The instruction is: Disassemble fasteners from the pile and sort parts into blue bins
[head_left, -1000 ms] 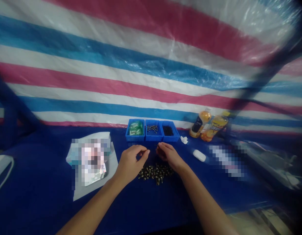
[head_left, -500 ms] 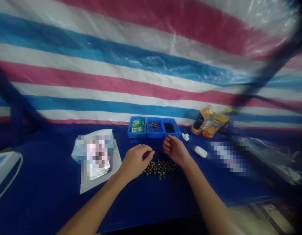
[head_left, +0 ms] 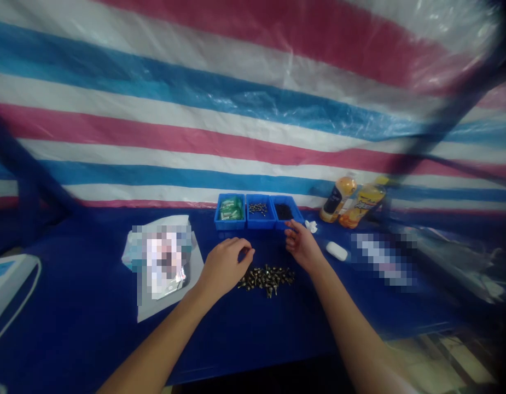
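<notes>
A pile of small metal pieces lies on the blue table, between and just below my hands. My left hand hovers at the pile's left edge, thumb and fingertips pinched together; whatever they may hold is too small to make out. Above the pile's right side, my right hand is raised with its fingers curled, close to the front of the right blue bin; its contents are hidden too. That bin holds dark small parts. The middle bin has small metal pieces, and the left bin green packets.
Two drink bottles stand at the back right. Crumpled tissue and a white case are right of my right hand. White papers lie left, a white device at far left. A striped sheet hangs behind.
My right hand has moved right and slightly up, away from my left hand. My left hand has shifted slightly left, still pinched.
</notes>
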